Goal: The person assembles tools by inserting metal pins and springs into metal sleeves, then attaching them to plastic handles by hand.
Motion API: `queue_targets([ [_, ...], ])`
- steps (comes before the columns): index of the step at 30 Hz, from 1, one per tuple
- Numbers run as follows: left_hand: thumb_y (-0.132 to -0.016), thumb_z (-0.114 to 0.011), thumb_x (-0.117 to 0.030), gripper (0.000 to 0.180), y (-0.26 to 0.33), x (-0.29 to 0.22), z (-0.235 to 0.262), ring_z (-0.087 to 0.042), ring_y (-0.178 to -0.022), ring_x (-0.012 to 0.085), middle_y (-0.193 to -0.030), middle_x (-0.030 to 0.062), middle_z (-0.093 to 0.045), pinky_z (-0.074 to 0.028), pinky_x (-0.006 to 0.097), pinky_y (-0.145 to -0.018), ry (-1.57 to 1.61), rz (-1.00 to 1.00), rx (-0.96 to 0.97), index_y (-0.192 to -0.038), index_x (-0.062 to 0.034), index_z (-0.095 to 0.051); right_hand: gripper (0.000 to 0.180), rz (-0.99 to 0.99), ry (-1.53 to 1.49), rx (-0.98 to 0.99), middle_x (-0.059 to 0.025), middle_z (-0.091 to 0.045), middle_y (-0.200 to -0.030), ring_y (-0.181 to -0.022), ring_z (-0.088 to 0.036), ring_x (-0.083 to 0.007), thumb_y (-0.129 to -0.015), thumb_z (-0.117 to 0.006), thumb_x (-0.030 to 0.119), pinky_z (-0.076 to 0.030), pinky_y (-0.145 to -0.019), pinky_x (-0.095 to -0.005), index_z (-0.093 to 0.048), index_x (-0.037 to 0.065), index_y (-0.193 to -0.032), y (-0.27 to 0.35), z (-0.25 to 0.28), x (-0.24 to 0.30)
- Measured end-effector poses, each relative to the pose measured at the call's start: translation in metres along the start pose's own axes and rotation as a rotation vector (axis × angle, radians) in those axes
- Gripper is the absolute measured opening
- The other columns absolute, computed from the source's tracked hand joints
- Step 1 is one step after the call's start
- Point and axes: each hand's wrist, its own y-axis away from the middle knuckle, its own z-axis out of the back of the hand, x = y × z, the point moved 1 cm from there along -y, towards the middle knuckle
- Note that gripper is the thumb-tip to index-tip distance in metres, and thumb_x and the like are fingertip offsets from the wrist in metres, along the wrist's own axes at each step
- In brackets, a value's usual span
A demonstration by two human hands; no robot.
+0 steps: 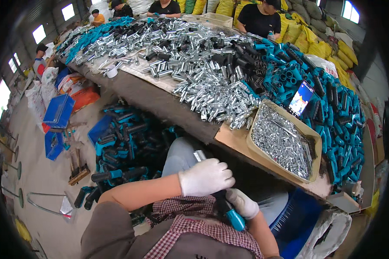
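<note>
**Hand-Held Teal-Ended Handle, with Surrounding Stock**

Worktop (149, 93): long, loaded along its length.
Silver tube heap (216, 95): loose metal, spread over the worktop's middle.
Teal and black heap (343, 140): handle-like pieces, worktop's right end.
Lower pile (116, 144): teal and black pieces, beneath the worktop, left.
Blue bin (307, 211): beside the person's right leg.
Beige tray (270, 156): at the near edge, filled with small silver parts.
Left hand (206, 178): white glove, fist curled round a silver tube (199, 155), one end protruding.
Right hand (245, 204): white glove, gripping the teal-ended handle (234, 219) above the lap; whether handle and tube are joined is hidden.
Phone (301, 98): screen lit, against the teal and black heap.
</note>
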Motion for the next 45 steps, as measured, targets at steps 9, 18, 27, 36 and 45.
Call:
queue_targets([
  [9,-0.082,-0.072,-0.034,0.039,0.006,0.129,-0.007,-0.064,-0.1,0.0349,-0.105,0.0169,-0.061,-0.052,0.047,-0.085,0.015,0.981,-0.149,-0.115,-0.014,-0.067,0.038,-0.018,-0.272,-0.348,-0.0036,-0.063,-0.089,-0.075,-0.059,-0.012,-0.088,-0.065,0.015,-0.05,-0.07,-0.0273,-0.058,0.001,-0.123,-0.002,-0.005,0.051],
  [18,-0.083,-0.067,-0.024,0.028,0.003,0.144,-0.019,-0.068,-0.093,0.0361,-0.098,0.016,-0.07,-0.054,0.046,-0.084,-0.029,1.11,-0.089,-0.105,-0.0079,-0.068,0.047,0.032,-0.074,-0.325,-0.0055,-0.063,-0.09,-0.078,-0.058,-0.0115,-0.09,-0.064,0.025,-0.049,-0.072,-0.0276,-0.056,0.001,-0.129,-0.004,-0.011,0.048],
  [27,-0.092,-0.06,-0.01,0.033,0.036,0.065,-0.014,-0.067,-0.091,0.0193,-0.101,0.0117,-0.067,-0.054,0.031,-0.079,1.447,0.975,-0.819,-0.121,0.006,-0.055,0.052,0.075,0.358,-0.636,-0.0212,-0.068,-0.112,-0.103,-0.067,-0.0354,-0.081,-0.073,0.015,-0.052,-0.09,-0.0383,-0.058,0.003,-0.13,-0.015,-0.02,0.053],
  [36,-0.094,-0.067,-0.017,0.037,0.037,-0.006,-0.03,-0.066,-0.106,0.0185,-0.113,0.0135,-0.07,-0.051,0.031,-0.094,1.384,0.921,-0.636,-0.123,0.0036,-0.058,0.05,0.15,0.735,-0.776,-0.0228,-0.067,-0.102,-0.089,-0.067,-0.0386,-0.074,-0.075,0.009,-0.054,-0.078,-0.0418,-0.064,0.004,-0.122,-0.014,-0.034,0.041],
  [45,-0.078,-0.081,-0.019,0.046,0.016,-0.011,0.034,-0.065,-0.106,0.0268,-0.108,0.013,-0.069,-0.047,0.037,-0.098,1.585,-0.066,-0.134,-0.116,0.0018,-0.065,0.053,0.197,-0.423,0.074,-0.0129,-0.07,-0.089,-0.073,-0.067,-0.0198,-0.081,-0.077,0.038,-0.053,-0.064,-0.0307,-0.062,-0.005,-0.109,0.017,-0.014,0.027],
])
